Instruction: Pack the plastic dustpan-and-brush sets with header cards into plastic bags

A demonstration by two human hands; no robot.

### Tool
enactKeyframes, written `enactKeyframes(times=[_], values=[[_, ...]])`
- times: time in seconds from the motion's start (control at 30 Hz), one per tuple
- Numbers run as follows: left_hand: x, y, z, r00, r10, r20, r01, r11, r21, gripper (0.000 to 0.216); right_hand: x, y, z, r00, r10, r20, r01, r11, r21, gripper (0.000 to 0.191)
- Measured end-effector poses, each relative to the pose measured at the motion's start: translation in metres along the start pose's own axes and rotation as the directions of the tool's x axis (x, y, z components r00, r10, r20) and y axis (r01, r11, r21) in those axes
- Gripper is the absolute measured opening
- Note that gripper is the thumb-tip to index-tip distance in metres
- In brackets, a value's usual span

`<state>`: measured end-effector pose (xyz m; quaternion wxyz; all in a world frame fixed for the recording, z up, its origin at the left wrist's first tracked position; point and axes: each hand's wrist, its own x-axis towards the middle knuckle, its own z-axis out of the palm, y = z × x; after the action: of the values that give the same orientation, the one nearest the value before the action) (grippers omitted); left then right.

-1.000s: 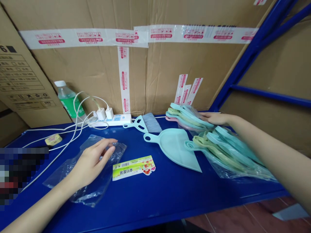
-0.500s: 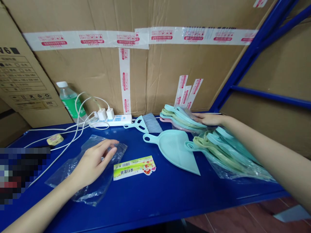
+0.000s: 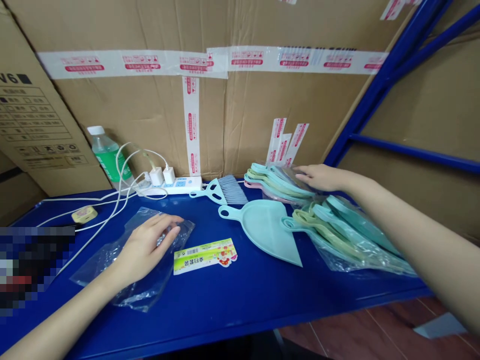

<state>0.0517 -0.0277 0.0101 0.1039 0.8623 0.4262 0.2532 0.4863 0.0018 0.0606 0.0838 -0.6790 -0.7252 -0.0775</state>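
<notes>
Left hand [image 3: 144, 247] lies palm-down on the clear bag [image 3: 98, 265] at the near left of the blue table [image 3: 240, 305], fingers slightly apart, pinning the film flat and gripping nothing. Right hand [image 3: 318, 177] rests on the far-right dustpan stack [image 3: 268, 182], fingers together, steadying it (stack looks plastic-wrapped). Loose dustpan [image 3: 268, 227], brush [image 3: 225, 190] and label card [image 3: 204, 255] lie between.

Bright, even, diffuse light fills the scene and seems to fall from above and behind the camera. Only faint, short shadows lie under the left hand [image 3: 146, 247] on the clear plastic bag [image 3: 138, 292], whose creases catch small white glints. The packing tape [image 3: 150, 62] across the upper frame has a mild sheen. The centre is sharp. Wide-angle distortion tilts the blue shelf post [image 3: 378, 85] at upper right and stretches the forearms in the lower corners. A pixelated block [image 3: 35, 270] covers the lower left edge.
</notes>
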Motion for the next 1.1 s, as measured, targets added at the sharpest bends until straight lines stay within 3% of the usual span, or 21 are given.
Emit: enactKeyframes(times=[0.13, 0.33, 0.4, 0.5, 0.57, 0.67, 0.8, 0.93, 1.1], values=[[0.004, 0.011, 0.003, 0.991, 0.123, 0.054, -0.119, 0.99, -0.069, 0.031, -0.012, -0.031, -0.011, 0.999, -0.019, 0.036, 0.021, 0.998, -0.067, 0.035], [0.028, 0.035, 0.014, 0.926, 0.353, 0.134, -0.366, 0.927, 0.088, 0.026, -0.048, -0.1, -0.013, 0.98, -0.139, -0.139, 0.13, 0.989, -0.077, 0.045], [0.043, 0.043, 0.022, 0.894, 0.416, 0.167, -0.444, 0.873, 0.204, 0.027, -0.057, -0.122, -0.006, 0.906, -0.326, -0.272, 0.348, 0.937, 0.036, 0.04], [0.066, 0.053, 0.04, 0.874, 0.433, 0.22, -0.48, 0.837, 0.261, 0.024, -0.062, -0.139, 0.007, 0.817, -0.458, -0.352, 0.546, 0.809, 0.215, 0.033], [0.078, 0.057, 0.052, 0.854, 0.449, 0.262, -0.512, 0.815, 0.272, 0.023, -0.062, -0.141, 0.014, 0.811, -0.462, -0.359, 0.571, 0.758, 0.316, 0.03], [0.091, 0.061, 0.069, 0.83, 0.466, 0.307, -0.545, 0.793, 0.272, 0.018, -0.061, -0.134, 0.021, 0.843, -0.411, -0.346, 0.533, 0.726, 0.434, 0.026], [0.099, 0.064, 0.078, 0.822, 0.46, 0.335, -0.552, 0.788, 0.272, 0.016, -0.063, -0.124, 0.028, 0.866, -0.383, -0.321, 0.497, 0.727, 0.473, 0.023], [0.096, 0.063, 0.062, 0.823, 0.458, 0.335, -0.547, 0.797, 0.255, 0.016, -0.063, -0.121, 0.033, 0.87, -0.355, -0.342, 0.488, 0.721, 0.492, 0.021], [0.068, 0.049, 0.019, 0.846, 0.439, 0.303, -0.51, 0.832, 0.218, 0.019, -0.062, -0.117, 0.034, 0.857, -0.354, -0.375, 0.51, 0.694, 0.508, 0.021]])
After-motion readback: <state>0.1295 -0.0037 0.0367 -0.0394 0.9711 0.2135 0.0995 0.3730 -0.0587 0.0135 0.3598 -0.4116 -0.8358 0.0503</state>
